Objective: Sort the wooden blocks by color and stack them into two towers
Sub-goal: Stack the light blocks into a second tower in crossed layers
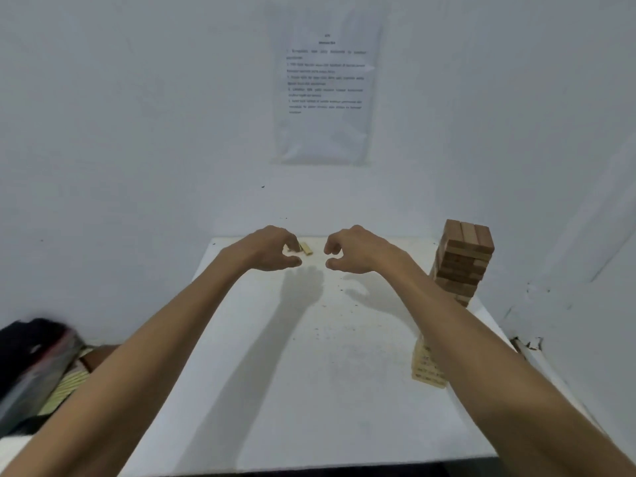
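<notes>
White table: left hand curls beside a pale block, well left of the brown tower, grasp unclear; right hand, nearer that tower, hangs loosely curled, empty; pale tower stands in front of it.

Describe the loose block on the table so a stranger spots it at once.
On the white table, look to the far edge. Beside the left hand lies a pale block, flat and loose, unlike the blocks stacked in the brown tower and pale tower on the right.
</notes>
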`<state>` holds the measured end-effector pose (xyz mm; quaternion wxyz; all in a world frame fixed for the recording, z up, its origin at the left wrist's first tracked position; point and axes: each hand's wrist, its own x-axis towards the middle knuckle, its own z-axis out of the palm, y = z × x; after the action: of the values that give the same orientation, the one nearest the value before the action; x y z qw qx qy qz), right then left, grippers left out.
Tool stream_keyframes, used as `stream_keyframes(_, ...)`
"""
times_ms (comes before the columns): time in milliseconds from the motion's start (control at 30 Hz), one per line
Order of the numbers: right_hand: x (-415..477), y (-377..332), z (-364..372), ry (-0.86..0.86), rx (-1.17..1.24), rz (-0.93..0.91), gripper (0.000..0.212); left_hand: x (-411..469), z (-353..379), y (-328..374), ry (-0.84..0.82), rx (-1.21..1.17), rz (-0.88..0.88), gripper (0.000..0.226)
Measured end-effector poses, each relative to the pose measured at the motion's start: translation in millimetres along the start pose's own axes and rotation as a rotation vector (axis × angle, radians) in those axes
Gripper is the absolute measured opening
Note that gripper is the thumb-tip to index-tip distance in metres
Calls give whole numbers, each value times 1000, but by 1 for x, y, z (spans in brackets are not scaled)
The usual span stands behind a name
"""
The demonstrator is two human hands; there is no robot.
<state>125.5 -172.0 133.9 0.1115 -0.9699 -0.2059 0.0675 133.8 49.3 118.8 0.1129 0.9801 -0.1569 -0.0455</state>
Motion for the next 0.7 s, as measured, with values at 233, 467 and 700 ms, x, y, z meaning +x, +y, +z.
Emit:
stream_keyframes(233, 88, 2, 29, -32, -30, 53, 34, 58, 11, -43, -29, 126, -68, 41)
stream_keyframes(467, 151, 10, 69, 35, -32, 154, 37, 111, 42, -81, 11, 117, -131, 48)
stream_keyframes(700, 192, 17, 102, 128, 81, 217, 49, 144, 65, -98, 47, 27, -114, 38)
